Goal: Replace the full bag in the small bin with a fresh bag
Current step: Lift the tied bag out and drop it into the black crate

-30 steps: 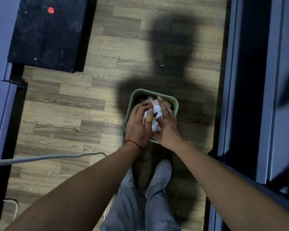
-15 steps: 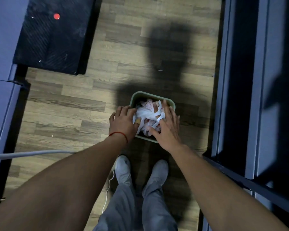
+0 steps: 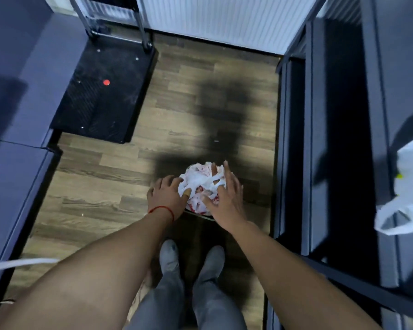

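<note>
Full bag [image 3: 202, 184], white plastic with red print and stuffed high, sits in the small bin [image 3: 200, 215]. The bin stands on the wooden floor [image 3: 100, 186] near its right edge, beside the dark shelving [image 3: 343, 163] and just ahead of the person's feet [image 3: 169, 256]. The left hand [image 3: 165, 196] curls its fingers into the bag's left side and grips the plastic. The right hand [image 3: 227, 198] lies spread over the right side, fingers straight, with stretched strips of plastic across them.

The thin plastic looks taut, so a hard upward pull could tear a strip or spill the heaped contents over the floor. The light bin might also rise with the bag, since neither hand holds it down.

Almost all of the bin is hidden beneath bag and hands; only a sliver of near rim shows. Whether the strips are handles or torn film cannot be told. A loose white bag [image 3: 408, 194] on the shelving, cut off at the right, is probably the fresh one.
</note>
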The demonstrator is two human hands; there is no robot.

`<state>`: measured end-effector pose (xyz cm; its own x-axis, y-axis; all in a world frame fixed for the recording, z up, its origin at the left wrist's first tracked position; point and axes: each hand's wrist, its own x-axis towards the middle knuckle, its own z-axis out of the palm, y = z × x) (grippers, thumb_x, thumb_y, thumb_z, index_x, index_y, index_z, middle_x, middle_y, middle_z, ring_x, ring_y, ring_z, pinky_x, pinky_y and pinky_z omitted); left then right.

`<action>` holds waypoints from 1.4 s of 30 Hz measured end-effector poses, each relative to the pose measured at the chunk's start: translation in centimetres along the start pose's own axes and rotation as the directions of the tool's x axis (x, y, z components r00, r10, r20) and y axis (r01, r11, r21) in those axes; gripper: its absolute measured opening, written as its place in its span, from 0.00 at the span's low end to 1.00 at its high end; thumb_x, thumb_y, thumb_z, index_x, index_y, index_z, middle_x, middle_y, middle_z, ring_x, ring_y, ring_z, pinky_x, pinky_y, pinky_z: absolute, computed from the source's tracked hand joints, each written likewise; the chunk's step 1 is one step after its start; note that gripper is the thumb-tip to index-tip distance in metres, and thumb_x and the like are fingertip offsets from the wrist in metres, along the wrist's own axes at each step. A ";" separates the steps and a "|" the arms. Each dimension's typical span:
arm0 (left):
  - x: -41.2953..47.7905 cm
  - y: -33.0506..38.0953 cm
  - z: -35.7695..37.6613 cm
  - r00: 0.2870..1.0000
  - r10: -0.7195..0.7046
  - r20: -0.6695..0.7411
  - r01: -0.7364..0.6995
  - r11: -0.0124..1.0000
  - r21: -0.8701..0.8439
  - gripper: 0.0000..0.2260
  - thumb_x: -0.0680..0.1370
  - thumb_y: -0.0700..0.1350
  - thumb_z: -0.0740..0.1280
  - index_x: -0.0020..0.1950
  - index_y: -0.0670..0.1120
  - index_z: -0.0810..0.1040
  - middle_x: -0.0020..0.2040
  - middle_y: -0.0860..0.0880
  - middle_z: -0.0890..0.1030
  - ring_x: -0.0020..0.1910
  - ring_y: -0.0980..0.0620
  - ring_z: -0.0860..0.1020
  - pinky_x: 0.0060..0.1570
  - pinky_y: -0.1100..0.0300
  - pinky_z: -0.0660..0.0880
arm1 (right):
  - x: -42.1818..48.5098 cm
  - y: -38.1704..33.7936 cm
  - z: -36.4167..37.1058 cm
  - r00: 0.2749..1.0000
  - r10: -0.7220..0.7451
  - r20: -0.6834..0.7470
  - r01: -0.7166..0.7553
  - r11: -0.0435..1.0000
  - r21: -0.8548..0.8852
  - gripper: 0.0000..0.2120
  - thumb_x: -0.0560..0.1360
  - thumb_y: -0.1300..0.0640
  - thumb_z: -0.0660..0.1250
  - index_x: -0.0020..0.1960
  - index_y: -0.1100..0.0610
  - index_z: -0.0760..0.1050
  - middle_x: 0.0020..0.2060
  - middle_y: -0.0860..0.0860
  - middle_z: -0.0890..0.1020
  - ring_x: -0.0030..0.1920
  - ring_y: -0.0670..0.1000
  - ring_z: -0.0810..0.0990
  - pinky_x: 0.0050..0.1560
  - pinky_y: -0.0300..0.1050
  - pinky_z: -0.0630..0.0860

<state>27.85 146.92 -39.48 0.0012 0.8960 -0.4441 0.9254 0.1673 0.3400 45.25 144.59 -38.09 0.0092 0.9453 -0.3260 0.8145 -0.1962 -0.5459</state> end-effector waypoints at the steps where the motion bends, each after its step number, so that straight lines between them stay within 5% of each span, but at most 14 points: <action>1: -1.1 0.4 -1.5 1.000 -0.006 -0.014 0.006 1.000 -0.017 0.21 0.78 0.59 0.58 0.68 0.54 0.69 0.71 0.50 0.67 0.70 0.47 0.63 0.66 0.45 0.62 | -1.1 -1.5 -0.9 1.000 -0.015 -0.015 0.015 1.000 -0.004 0.40 0.75 0.44 0.66 0.78 0.48 0.46 0.78 0.46 0.43 0.77 0.52 0.47 0.76 0.60 0.50; 8: -8.4 1.1 -11.0 0.997 -0.055 -0.052 0.052 0.997 -0.053 0.21 0.77 0.59 0.59 0.69 0.55 0.68 0.71 0.51 0.66 0.71 0.49 0.61 0.69 0.44 0.62 | -7.1 -8.7 -5.9 0.991 0.051 -0.125 -0.061 0.995 -0.074 0.27 0.75 0.43 0.65 0.69 0.58 0.70 0.79 0.49 0.47 0.76 0.55 0.55 0.74 0.55 0.54; 14: -12.9 1.5 -15.5 0.999 0.045 0.015 -0.045 0.999 0.006 0.21 0.78 0.59 0.58 0.70 0.56 0.66 0.73 0.52 0.64 0.72 0.48 0.61 0.68 0.41 0.59 | -13.1 -13.0 -9.1 0.972 0.171 -0.159 -0.172 0.985 0.006 0.26 0.76 0.41 0.63 0.69 0.54 0.68 0.78 0.46 0.44 0.76 0.57 0.53 0.74 0.61 0.54; 22: -17.2 1.5 -15.9 0.896 0.412 0.168 -0.437 0.886 0.158 0.22 0.78 0.60 0.57 0.70 0.55 0.66 0.75 0.50 0.63 0.74 0.48 0.58 0.72 0.42 0.56 | -21.2 -16.3 -6.2 0.840 0.433 -0.326 -0.377 0.899 0.221 0.28 0.76 0.39 0.62 0.69 0.54 0.69 0.78 0.46 0.42 0.74 0.58 0.53 0.73 0.58 0.54; 26: -19.8 2.3 -15.8 0.799 0.537 0.269 -0.588 0.791 0.170 0.22 0.79 0.60 0.56 0.71 0.55 0.66 0.76 0.50 0.61 0.75 0.48 0.56 0.73 0.42 0.54 | -25.6 -17.1 -4.6 0.705 0.600 -0.378 -0.432 0.786 0.442 0.37 0.75 0.39 0.62 0.77 0.40 0.47 0.78 0.43 0.40 0.73 0.59 0.54 0.72 0.56 0.54; 29: -22.2 3.1 -14.7 0.695 0.632 0.343 -0.706 0.689 0.160 0.20 0.79 0.59 0.54 0.70 0.55 0.68 0.75 0.51 0.64 0.74 0.48 0.59 0.72 0.43 0.56 | -29.4 -16.9 -3.4 0.633 0.655 -0.412 -0.457 0.746 0.483 0.33 0.77 0.38 0.60 0.77 0.42 0.50 0.78 0.43 0.41 0.73 0.59 0.55 0.74 0.55 0.51; 34: -27.1 4.7 -11.1 0.438 0.811 0.389 -0.889 0.454 0.055 0.20 0.78 0.59 0.53 0.64 0.52 0.74 0.69 0.52 0.71 0.70 0.50 0.65 0.69 0.47 0.62 | -36.1 -16.6 -1.3 0.460 0.792 -0.402 -0.516 0.607 0.605 0.23 0.79 0.42 0.57 0.64 0.57 0.74 0.77 0.41 0.49 0.69 0.56 0.58 0.69 0.43 0.56; 37: -30.3 5.5 -8.7 0.323 0.845 0.427 -0.937 0.350 0.017 0.27 0.75 0.61 0.48 0.64 0.50 0.75 0.67 0.50 0.73 0.69 0.49 0.65 0.70 0.49 0.61 | -40.1 -15.8 -0.2 0.335 0.848 -0.412 -0.495 0.530 0.689 0.23 0.79 0.45 0.59 0.69 0.57 0.69 0.76 0.43 0.53 0.69 0.54 0.59 0.64 0.37 0.53; 42: -36.6 7.0 -4.8 0.142 0.829 0.540 -0.990 0.109 0.093 0.20 0.78 0.57 0.53 0.66 0.53 0.72 0.69 0.52 0.71 0.69 0.51 0.66 0.69 0.53 0.60 | -47.2 -12.9 2.4 0.136 0.877 -0.461 -0.508 0.462 0.727 0.32 0.77 0.44 0.62 0.77 0.49 0.56 0.74 0.45 0.58 0.71 0.52 0.59 0.64 0.37 0.53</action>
<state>32.46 117.22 -16.87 0.9725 0.0437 -0.2288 0.1347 -0.9069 0.3993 32.92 101.93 -17.47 0.9829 0.0771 -0.1672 -0.0504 -0.7606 -0.6473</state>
